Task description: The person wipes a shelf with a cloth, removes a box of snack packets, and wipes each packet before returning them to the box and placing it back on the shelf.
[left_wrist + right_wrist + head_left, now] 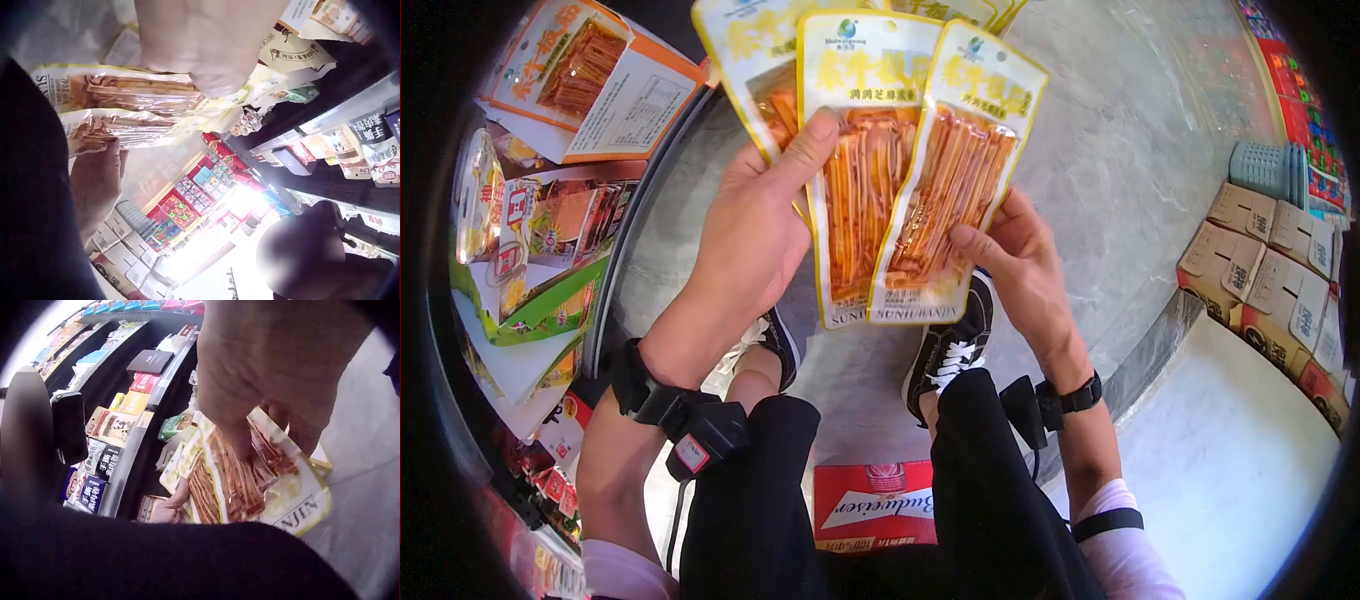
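Several flat, clear-fronted snack packets with yellow edges, filled with reddish-brown strips, are fanned out in the upper middle of the head view. My left hand grips the fan from the left, its thumb over the middle packet. Part of another packet shows behind at upper left. On the other side, my right hand pinches the rightmost packet by its right edge, thumb in front and fingers behind. In the right wrist view, that packet lies under the right hand's fingers.
At left, a curved shelf holds an orange-and-white snack box and bagged snacks. Cardboard cartons and a blue-green basket stand at right. A red Budweiser box is on the floor below.
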